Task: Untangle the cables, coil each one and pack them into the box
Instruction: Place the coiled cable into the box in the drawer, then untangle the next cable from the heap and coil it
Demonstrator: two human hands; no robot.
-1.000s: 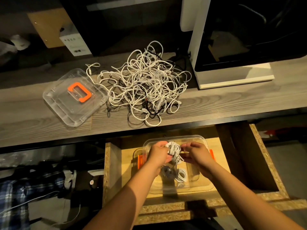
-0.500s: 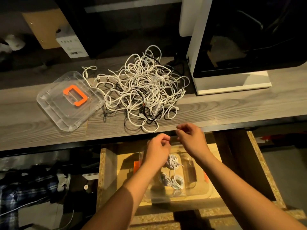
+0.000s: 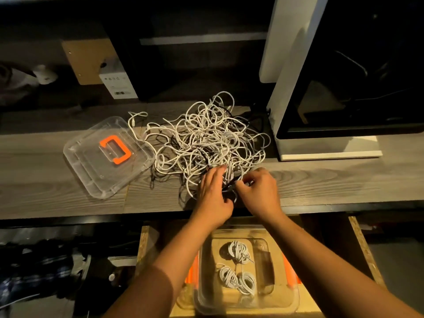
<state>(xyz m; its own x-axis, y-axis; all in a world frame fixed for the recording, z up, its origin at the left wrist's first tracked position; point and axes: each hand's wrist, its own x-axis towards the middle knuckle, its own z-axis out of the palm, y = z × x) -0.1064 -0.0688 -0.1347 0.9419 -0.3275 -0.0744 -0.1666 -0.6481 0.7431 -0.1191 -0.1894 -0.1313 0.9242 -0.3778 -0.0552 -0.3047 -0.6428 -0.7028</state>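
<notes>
Two-handed, right grip (image 3: 259, 189) pinching black cable (image 3: 229, 188) at tangle (image 3: 206, 138) near edge, left grip (image 3: 213, 191) flat beside it

The left hand (image 3: 213, 193) covers the near edge of the tangle (image 3: 202, 138), its fingertips sunk among the strands, so whether they pinch one cannot be told; the black cable (image 3: 229, 188) between the hands vanishes under the curled fingers of the right hand (image 3: 259, 191); the left forearm hides the left corner of the box (image 3: 270, 301); both forearms run off the bottom edge; print on the small white carton (image 3: 117, 81), far beyond the left hand, is too small to read.
</notes>
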